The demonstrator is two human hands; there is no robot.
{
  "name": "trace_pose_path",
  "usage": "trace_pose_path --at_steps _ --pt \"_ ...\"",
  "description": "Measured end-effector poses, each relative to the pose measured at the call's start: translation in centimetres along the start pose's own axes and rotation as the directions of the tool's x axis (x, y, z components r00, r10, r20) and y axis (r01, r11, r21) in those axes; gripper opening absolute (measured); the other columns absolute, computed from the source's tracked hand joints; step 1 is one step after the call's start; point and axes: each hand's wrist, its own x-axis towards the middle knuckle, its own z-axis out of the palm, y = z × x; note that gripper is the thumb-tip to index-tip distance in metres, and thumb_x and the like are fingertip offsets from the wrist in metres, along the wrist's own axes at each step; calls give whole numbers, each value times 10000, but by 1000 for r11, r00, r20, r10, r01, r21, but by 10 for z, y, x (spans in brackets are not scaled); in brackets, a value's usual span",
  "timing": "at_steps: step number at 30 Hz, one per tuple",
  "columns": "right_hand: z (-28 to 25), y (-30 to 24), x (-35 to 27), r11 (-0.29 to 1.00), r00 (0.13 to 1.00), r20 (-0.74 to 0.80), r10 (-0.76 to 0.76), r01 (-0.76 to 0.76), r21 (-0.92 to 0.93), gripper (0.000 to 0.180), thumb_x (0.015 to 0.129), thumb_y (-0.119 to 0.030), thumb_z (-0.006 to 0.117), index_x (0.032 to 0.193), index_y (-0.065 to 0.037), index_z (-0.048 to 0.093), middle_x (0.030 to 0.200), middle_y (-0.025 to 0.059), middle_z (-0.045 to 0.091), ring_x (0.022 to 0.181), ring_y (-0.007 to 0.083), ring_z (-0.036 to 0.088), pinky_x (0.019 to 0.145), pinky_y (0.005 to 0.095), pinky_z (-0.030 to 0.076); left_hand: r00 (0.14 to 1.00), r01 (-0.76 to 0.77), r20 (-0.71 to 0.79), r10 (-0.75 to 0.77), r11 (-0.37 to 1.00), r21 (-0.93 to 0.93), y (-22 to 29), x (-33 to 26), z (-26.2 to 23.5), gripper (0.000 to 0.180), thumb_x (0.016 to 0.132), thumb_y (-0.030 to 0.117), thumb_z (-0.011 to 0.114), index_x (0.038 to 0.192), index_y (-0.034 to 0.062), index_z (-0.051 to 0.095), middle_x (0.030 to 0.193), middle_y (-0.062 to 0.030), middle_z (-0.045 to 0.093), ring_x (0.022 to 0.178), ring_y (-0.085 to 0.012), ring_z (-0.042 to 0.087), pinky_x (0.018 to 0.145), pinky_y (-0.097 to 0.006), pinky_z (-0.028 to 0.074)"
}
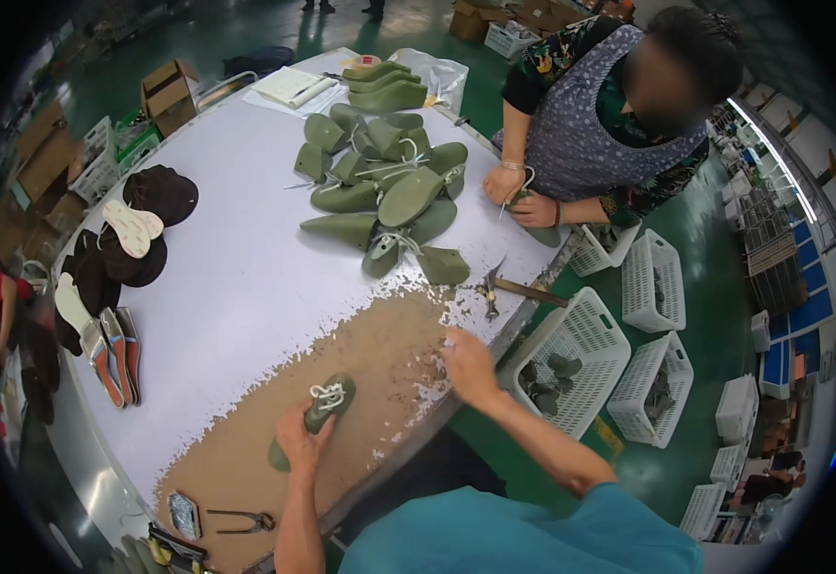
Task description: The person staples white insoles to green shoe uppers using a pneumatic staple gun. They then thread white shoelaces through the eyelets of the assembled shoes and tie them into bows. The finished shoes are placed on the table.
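Note:
My left hand (299, 436) is closed around a green shoe last (333, 393) with white cord tied through its top, low over the bare brown part of the table. My right hand (469, 364) hovers by the table's right edge with its fingers partly apart, and I see nothing in it. Just beyond it lies a hammer (523, 291) with a wooden handle that juts past the edge. Farther up the table, a pile of green shoe lasts (412, 196) is heaped together, several with white cords.
A co-worker (609, 143) at the far right handles a corded last. White plastic baskets (598, 330) with green pieces stand on the floor at right. Pincers (244, 521) lie near left. Dark shoe pieces (162, 194), insoles (134, 230) and a notebook (294, 87) lie farther off.

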Motion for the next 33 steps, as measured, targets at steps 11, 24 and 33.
trace_pose_path --at_steps 11,24,33 --pt "-75 251 55 779 964 137 228 -96 -620 364 890 -259 738 1163 -43 634 1176 173 662 1167 389 601 986 544 482 983 163 -84 -165 986 -26 11 -18 20 547 676 210 952 1142 77 700 1088 -142 740 983 -346 705 889 -424 543" --pt "-72 -101 -3 930 970 241 -29 -62 362 616 1012 -68 604 1586 -47 379 985 192 695 790 312 676 704 396 544 995 17 -100 -13 999 33 8 -9 11 498 712 268 936 1118 111 695 1085 -82 751 964 -298 710 834 -419 537" --pt "-44 -156 -7 870 883 461 82 -289 398 598 1062 -135 551 1622 -127 340 1371 345 607 1291 489 595 1037 444 508 998 41 -49 -41 999 11 5 -10 10 477 729 280 920 1117 110 700 1044 -68 744 934 -300 698 819 -431 527"
